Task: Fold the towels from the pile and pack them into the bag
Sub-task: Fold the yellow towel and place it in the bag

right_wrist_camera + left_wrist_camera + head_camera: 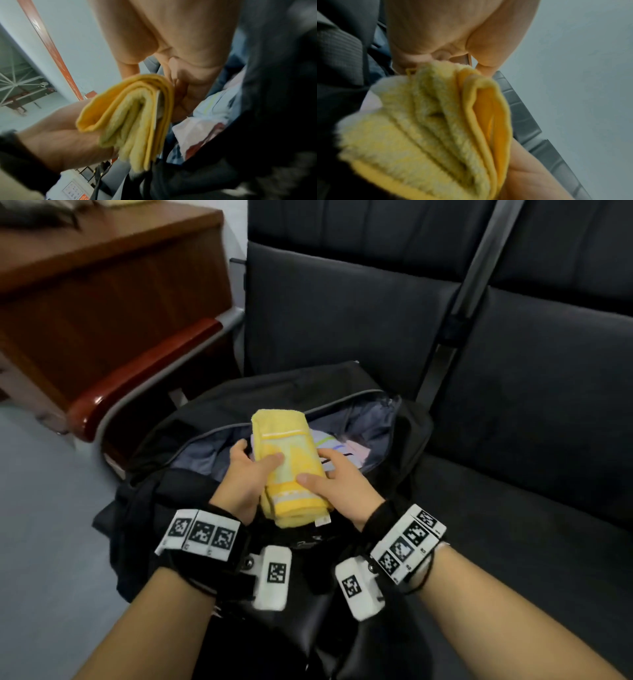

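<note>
Both the left hand (pixel 244 478) and right hand (pixel 337 487) pinch a folded, fluffy yellow towel (pixel 291 470) over the open black bag (pixel 394 440). Pale towels (pixel 337 448) inside the bag are mostly hidden.

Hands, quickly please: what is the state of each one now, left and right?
Left hand: closed on the folded yellow towel, thumb on top, over the open black bag.
Right hand: closed on the same towel, from the other side.

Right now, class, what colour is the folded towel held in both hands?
The folded towel is yellow with a pale stripe band, clearest in the head view.
</note>
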